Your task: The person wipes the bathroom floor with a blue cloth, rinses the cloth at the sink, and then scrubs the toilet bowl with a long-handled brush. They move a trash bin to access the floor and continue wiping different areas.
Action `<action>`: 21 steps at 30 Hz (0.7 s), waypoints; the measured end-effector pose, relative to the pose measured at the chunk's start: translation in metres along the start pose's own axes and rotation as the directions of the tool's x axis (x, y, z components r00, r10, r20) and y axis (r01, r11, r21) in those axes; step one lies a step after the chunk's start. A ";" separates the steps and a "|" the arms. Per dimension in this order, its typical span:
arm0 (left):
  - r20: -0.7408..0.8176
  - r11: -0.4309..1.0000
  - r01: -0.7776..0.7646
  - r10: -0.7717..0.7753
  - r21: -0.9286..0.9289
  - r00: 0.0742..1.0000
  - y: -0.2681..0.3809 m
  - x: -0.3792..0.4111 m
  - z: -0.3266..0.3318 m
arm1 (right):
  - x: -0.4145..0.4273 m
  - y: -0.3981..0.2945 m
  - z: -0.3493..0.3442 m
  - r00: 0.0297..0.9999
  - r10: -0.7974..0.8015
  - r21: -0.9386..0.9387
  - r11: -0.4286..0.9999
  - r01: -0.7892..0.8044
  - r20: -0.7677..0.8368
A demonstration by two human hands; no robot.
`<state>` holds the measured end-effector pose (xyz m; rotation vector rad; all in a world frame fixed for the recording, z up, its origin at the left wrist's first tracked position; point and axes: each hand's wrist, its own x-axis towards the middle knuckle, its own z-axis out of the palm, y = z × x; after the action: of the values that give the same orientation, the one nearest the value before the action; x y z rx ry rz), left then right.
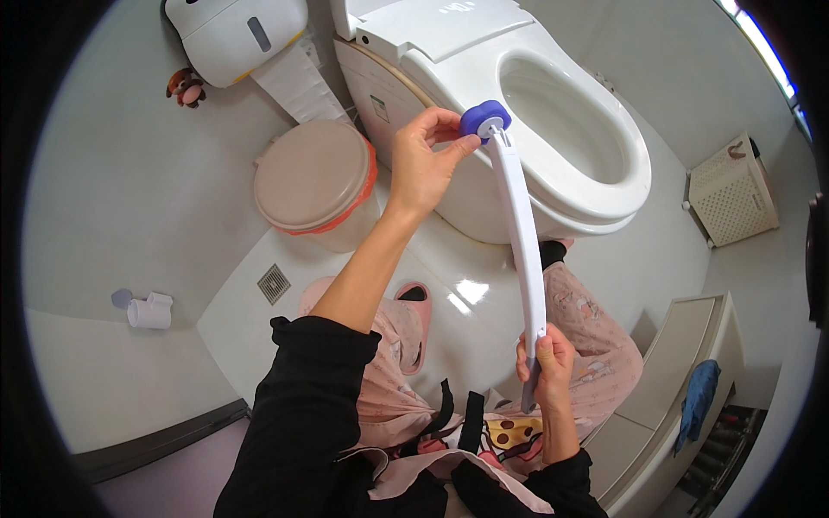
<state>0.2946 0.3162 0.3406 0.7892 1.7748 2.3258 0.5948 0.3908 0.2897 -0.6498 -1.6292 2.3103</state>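
Note:
My right hand point(549, 366) grips the grey lower end of a long white toilet brush handle point(518, 220). At its far end sits a purple-blue scrubbing head point(482, 120) with a pale round hub, by the handle's clip. The fingers of my left hand point(427, 155) pinch the edge of this head. Handle and head are held up beside the toilet point(602, 204), in front of its near rim. The seat is down and the lid is raised off the bowl opening.
A lidded waste bin point(314, 175) with an orange liner stands left of the toilet, below a wall-mounted paper dispenser point(239, 39). A floor drain point(274, 283) and a white wall holder point(150, 311) are at left. To the right are a perforated basket point(732, 191) and a cabinet point(654, 362) with a blue cloth point(698, 401).

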 end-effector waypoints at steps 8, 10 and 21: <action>0.060 0.988 -0.060 0.052 0.144 0.997 0.002 -0.002 -0.003 | -0.001 0.001 -0.003 0.999 -0.019 -0.010 1.000 0.019 0.046; 0.064 0.988 -0.026 0.016 0.152 0.998 0.006 -0.003 0.002 | -0.002 0.000 -0.007 0.996 -0.015 0.007 1.000 0.014 0.084; 0.369 0.436 0.419 -0.198 -0.797 0.908 0.014 0.007 -0.026 | -0.015 -0.017 -0.027 0.999 -0.019 0.373 0.928 0.006 0.032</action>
<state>0.2791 0.2918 0.3510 0.4290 0.3850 2.2863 0.6197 0.4129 0.3011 -0.5099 -1.1472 2.5358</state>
